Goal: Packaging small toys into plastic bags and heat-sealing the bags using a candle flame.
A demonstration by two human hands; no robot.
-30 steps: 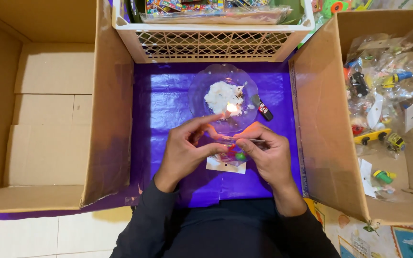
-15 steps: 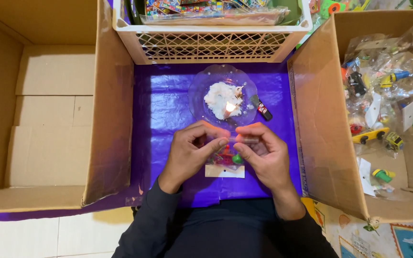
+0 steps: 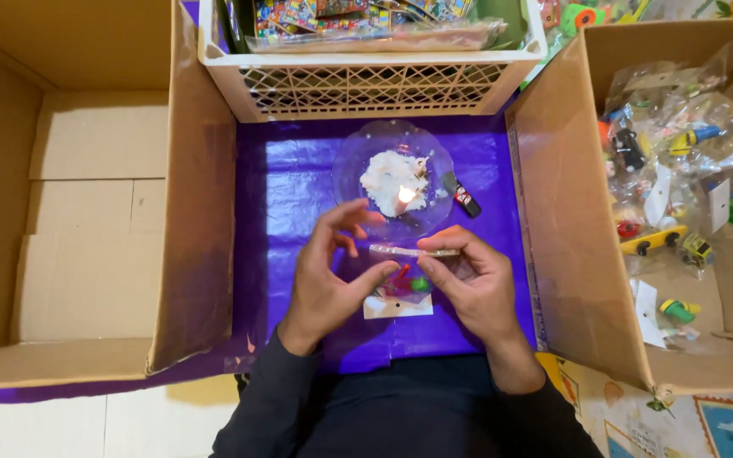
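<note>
My left hand (image 3: 332,276) and my right hand (image 3: 468,280) both pinch a small clear plastic packet (image 3: 405,284) holding red and green toy pieces, with a white card at its bottom. The packet's top edge lies stretched between my fingers, just in front of a lit candle flame (image 3: 404,197). The flame sits in a mound of white wax (image 3: 392,182) on a clear glass dish (image 3: 358,161). Everything rests over a purple sheet (image 3: 290,203).
A small black and red lighter (image 3: 461,195) lies right of the dish. A white lattice crate (image 3: 366,76) with colourful packets stands behind. An open cardboard box (image 3: 69,212) is at left; another cardboard box (image 3: 570,220) with bagged toy cars is at right.
Both hands have moved the packet slightly nearer to me and lower, and my left fingers have spread apart above it. The flame still burns.
</note>
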